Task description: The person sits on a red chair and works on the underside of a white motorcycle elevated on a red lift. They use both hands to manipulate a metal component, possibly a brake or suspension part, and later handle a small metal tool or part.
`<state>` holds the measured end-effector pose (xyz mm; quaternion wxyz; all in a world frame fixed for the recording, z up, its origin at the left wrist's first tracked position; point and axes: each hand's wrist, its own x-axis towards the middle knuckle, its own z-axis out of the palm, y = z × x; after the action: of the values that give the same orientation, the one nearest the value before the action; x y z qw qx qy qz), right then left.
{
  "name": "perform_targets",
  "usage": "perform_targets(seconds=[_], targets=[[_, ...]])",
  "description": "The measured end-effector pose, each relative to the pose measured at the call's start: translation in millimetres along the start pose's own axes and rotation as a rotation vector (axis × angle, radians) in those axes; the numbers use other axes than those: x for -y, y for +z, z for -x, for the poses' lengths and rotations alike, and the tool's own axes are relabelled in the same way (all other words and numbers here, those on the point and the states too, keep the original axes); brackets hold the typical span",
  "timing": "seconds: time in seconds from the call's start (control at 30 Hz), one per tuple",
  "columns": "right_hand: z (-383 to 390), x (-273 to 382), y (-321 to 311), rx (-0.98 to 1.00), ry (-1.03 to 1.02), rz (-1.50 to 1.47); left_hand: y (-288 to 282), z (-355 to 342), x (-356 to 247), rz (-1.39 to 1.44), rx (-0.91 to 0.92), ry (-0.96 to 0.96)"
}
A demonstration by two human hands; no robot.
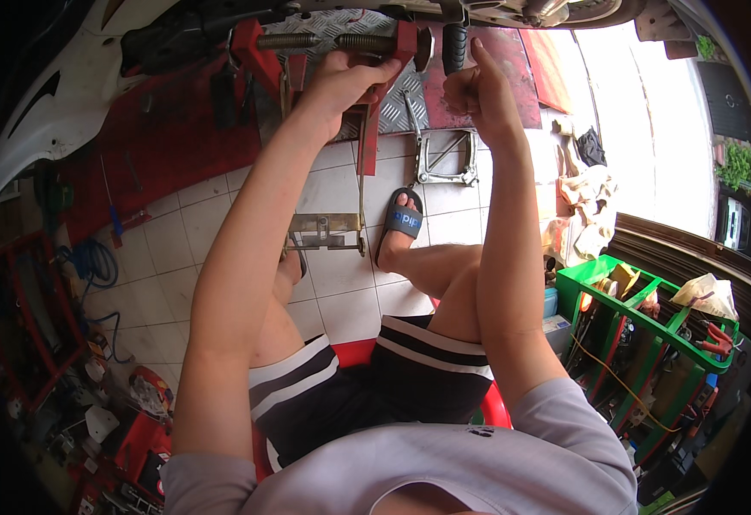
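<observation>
At the top, a red vise-like clamp [260, 64] with threaded screws [367, 43] stands at the edge of a red platform. My left hand [350, 81] is closed round part of its red frame, just below the screws; some fingers are hidden behind it. A black ribbed rubber peg [454, 49] hangs down right of the clamp. Close beside the peg is my right hand [487, 94], thumb up and fingers curled in. What those fingers hold, if anything, is hidden.
A metal stand frame [444, 163] lies near my sandalled foot [399, 223]. Below the clamp hangs a metal pedal bracket [328, 230]. To the right stands a green tool rack [650, 300]; blue hose [92, 266] coils at left. Vehicle parts overhang the top.
</observation>
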<state>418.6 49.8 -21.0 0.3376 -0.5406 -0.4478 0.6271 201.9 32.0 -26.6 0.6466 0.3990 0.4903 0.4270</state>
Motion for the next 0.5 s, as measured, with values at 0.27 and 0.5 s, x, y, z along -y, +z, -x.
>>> perform_targets(seconds=[0.27, 0.5], targets=[[2.2, 2.8, 12.1, 0.001, -0.116, -0.082, -6.7, -4.2, 3.4, -0.065, 0.057, -0.052], [0.4, 0.8, 1.1, 0.063, -0.099, -0.022, -4.6, -5.0, 4.5, -0.064, 0.028, -0.053]])
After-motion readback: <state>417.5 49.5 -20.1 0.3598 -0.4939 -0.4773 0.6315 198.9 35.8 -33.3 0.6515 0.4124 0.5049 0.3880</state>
